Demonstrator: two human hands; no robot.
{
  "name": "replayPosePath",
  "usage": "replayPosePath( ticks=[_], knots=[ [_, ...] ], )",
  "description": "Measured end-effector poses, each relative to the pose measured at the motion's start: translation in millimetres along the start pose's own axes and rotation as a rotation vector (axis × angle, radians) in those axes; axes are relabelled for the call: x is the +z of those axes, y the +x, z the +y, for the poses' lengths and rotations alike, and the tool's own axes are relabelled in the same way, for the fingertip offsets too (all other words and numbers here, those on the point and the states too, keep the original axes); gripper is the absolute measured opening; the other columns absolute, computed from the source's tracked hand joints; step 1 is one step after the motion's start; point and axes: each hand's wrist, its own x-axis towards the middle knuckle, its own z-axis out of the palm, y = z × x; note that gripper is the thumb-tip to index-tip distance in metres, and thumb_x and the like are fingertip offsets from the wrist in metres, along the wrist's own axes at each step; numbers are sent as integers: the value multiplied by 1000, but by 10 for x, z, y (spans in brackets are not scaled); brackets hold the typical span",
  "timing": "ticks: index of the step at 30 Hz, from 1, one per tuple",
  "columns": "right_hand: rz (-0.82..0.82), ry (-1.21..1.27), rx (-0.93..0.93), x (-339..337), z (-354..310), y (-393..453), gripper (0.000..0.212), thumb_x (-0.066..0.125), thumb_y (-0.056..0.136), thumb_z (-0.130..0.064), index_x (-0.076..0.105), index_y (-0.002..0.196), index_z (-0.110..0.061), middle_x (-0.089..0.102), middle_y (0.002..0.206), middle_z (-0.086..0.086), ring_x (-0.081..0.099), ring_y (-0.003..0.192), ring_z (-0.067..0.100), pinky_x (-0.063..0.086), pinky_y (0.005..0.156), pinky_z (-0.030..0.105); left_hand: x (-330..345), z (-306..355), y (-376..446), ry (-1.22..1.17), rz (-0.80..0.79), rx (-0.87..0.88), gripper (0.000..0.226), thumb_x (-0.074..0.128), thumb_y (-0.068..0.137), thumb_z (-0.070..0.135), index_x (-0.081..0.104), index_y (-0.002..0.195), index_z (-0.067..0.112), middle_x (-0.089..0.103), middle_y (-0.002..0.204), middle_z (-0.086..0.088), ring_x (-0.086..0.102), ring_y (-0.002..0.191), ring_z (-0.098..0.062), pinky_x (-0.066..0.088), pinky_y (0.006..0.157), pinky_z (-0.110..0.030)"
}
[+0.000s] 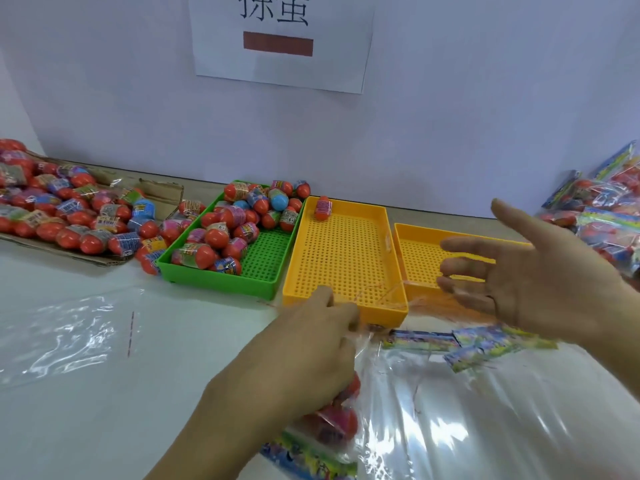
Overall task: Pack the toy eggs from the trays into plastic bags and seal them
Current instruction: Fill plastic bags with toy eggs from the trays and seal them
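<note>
My left hand grips a clear plastic bag that holds red toy eggs and a colourful card, low in the middle of the view. My right hand hovers open, fingers spread, over the right yellow tray. The middle yellow tray holds one red egg at its far end. A green tray on the left is heaped with several red and blue eggs.
A flattened cardboard sheet at far left carries many loose eggs. Packed bags pile up at the right edge. Empty clear bags lie left, more film lies right, with printed cards. A paper sign hangs on the wall.
</note>
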Motion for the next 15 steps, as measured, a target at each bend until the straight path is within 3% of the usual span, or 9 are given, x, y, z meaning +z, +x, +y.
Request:
replayPosePath(
  ticks=[1,3,5,8,10,12,15],
  knots=[
    [-19,-17,-4,-23,54,14,53,69,73,-50,76,95,-2,72,96,23,72,87,36,62,66,38,19,22,-3,16,19,-14,16,35,100,29,50,96,30,36,101,8,41,95,-15,44,86,-37],
    [111,-348,-97,-56,181,100,30,65,80,-32,78,83,-6,74,98,23,74,85,31,63,69,34,36,71,-19,34,14,-35,26,34,100,35,34,75,28,28,91,9,35,89,-15,40,79,-35],
    [198,-472,-251,1,204,169,27,56,91,-18,79,81,-9,75,97,20,74,89,28,61,80,32,60,102,-36,45,19,-74,29,33,100,41,29,74,28,26,90,7,34,90,-15,36,76,-33],
    [210,-425,-363,110,135,225,32,48,97,-17,75,85,-3,75,92,21,73,90,33,59,83,41,115,117,-42,95,27,-141,31,28,100,57,36,93,27,30,103,5,36,102,-17,39,82,-33],
    [259,-523,-460,175,110,304,29,50,100,-20,72,87,-5,74,79,15,72,75,29,56,72,38,147,114,-38,130,-8,-164,49,24,96,68,46,104,25,33,110,5,37,107,-18,41,86,-35],
    [331,-633,-529,272,65,427,26,56,99,-26,73,83,-14,64,59,3,58,50,18,48,51,27,149,118,-35,114,-31,-157,60,22,91,76,51,107,26,33,111,4,37,109,-19,42,88,-38],
    [437,-834,-615,421,-83,745,27,64,93,-39,72,73,-22,43,45,-9,37,40,5,31,41,18,139,145,-33,90,-52,-144,57,31,86,81,44,105,30,30,110,5,36,107,-19,41,83,-39]
  ],
)
